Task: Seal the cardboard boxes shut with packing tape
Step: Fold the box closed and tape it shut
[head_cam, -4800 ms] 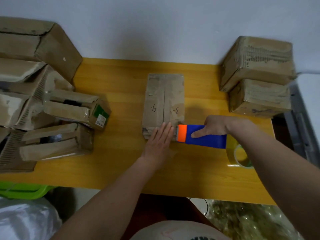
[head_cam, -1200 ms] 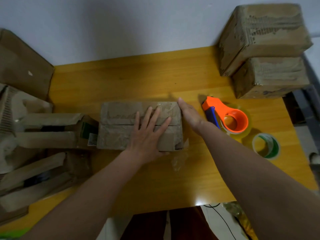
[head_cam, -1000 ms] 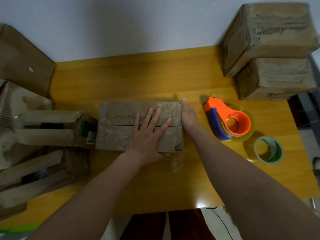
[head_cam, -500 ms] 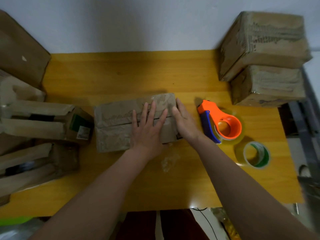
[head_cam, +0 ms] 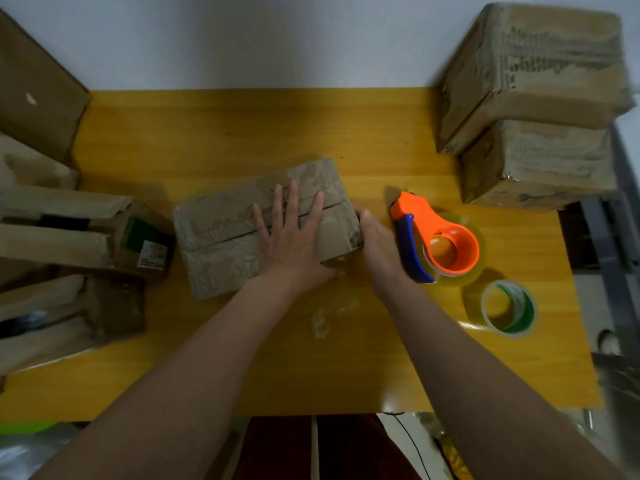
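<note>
Yellow wooden tabletop (head_cam: 242, 140) stands against a pale wall. Head view: a worn brown cardboard box (head_cam: 221, 237) lies near the table centre, turned slightly askew, its two top flaps closed along a visible seam. The left hand (head_cam: 291, 237) lies flat on top of the box, fingers straight and spread across the seam. The right hand (head_cam: 375, 244) presses against the box's right end face; whether its fingers curl round the edge cannot be told. An orange-and-blue tape dispenser (head_cam: 433, 237) lies on the table just right of that hand. A separate tape roll with a green core (head_cam: 507, 308) rests nearer the table's right edge. Two stacked cardboard boxes (head_cam: 533, 98) occupy the far right corner. Several open-flapped cardboard boxes (head_cam: 69, 230) crowd the left side.
</note>
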The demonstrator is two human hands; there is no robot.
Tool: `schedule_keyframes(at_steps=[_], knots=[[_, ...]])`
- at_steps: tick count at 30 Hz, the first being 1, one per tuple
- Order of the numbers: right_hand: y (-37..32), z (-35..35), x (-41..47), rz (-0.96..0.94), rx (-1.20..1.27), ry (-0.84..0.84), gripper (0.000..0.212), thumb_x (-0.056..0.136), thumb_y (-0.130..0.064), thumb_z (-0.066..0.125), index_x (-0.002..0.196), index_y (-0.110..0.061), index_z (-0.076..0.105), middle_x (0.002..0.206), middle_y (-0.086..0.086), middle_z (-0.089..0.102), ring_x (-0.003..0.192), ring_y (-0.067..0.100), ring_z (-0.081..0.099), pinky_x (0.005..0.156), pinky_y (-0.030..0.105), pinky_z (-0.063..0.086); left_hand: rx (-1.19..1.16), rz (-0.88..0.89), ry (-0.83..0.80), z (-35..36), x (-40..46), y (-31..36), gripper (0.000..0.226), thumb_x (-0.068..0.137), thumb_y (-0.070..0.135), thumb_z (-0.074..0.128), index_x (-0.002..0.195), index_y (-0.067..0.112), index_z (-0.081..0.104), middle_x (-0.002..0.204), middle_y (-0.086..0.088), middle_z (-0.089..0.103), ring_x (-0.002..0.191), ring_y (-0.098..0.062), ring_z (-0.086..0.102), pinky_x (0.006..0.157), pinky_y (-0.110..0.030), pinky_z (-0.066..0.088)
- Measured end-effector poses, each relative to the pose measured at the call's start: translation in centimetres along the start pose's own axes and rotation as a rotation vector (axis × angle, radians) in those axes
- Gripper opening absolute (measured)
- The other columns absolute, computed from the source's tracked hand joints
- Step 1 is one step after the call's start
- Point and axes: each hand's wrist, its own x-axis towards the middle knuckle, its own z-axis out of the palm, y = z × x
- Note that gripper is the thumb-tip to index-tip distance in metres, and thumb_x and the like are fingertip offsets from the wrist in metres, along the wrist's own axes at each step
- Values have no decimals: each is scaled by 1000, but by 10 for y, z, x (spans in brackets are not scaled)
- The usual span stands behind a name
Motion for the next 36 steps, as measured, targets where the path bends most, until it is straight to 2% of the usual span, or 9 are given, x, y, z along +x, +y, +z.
schedule_keyframes(at_steps=[5, 9, 15, 20, 23, 27, 30, 33, 36], knots=[[-1, 13, 17, 261, 299, 110, 33, 101, -17, 40, 118, -5, 65, 105, 11, 72, 95, 24, 69, 82, 34, 56, -23, 29, -6, -1, 0, -3, 119, 62, 95, 30, 151, 32, -18, 153, -8, -37, 140, -32, -36, 112, -62, -14], [3, 23, 18, 316, 564, 325, 31, 101, -19, 44, 118, 1, 62, 103, 16, 71, 96, 29, 68, 85, 41, 56, 38, 25, -35, 0, 1, -3, 110, 74, 87, 34, 150, 30, -21, 151, -11, -41, 138, -34, -37, 111, -64, -12], [6, 34, 20, 258, 550, 619, 32, 102, -17, 40, 107, 6, 62, 51, -8, 66, 50, 3, 62, 50, 15, 48, 48, 2, -46, -2, 1, -1, 106, 81, 78, 43, 150, 30, -22, 150, -11, -41, 138, -34, -38, 111, -64, -14], [13, 25, 7, 44, 170, 714, 28, 102, -9, 35, 106, 8, 57, 87, 15, 62, 78, 19, 56, 65, 12, 42, 47, 10, -87, -5, 1, -1, 117, 78, 63, 63, 149, 28, -24, 149, -12, -42, 137, -36, -38, 111, -64, -14], [7, 43, 2, 7, 145, 733, 29, 102, -23, 36, 101, -1, 55, 94, 13, 60, 87, 24, 56, 79, 29, 44, 21, 24, -111, -7, 2, -5, 127, 73, 48, 74, 148, 25, -26, 150, -10, -42, 137, -35, -38, 110, -62, -19], [-2, 71, 3, -33, 19, 793, 42, 100, -25, 36, 92, 10, 57, 90, 25, 61, 80, 24, 50, 69, 25, 30, -6, 96, -146, -11, 1, -16, 126, 72, 47, 73, 150, 16, -21, 151, -11, -39, 137, -33, -39, 112, -59, -18], [-8, 63, 5, 22, 14, 715, 48, 104, -26, 30, 100, 7, 65, 102, 26, 65, 97, 35, 59, 80, 32, 41, -18, 174, -173, -16, -4, -26, 123, 74, 56, 69, 151, 16, -18, 153, -9, -37, 138, -30, -38, 113, -54, -20], [-14, 41, -2, 137, -95, 507, 53, 105, -33, 27, 115, 4, 64, 121, 24, 62, 116, 34, 55, 92, 34, 40, -59, 247, -80, -16, -20, -42, 106, 85, 69, 49, 154, 18, -13, 158, -3, -28, 143, -21, -31, 118, -45, -16], [-20, 29, -14, -5, -434, 399, 47, 104, -33, 33, 134, -2, 51, 138, 19, 51, 131, 31, 43, 102, 32, 33, -251, 114, 237, -4, -55, -69, 86, 94, 60, 36, 155, 15, -5, 161, -1, -18, 146, -16, -22, 120, -37, -11]])
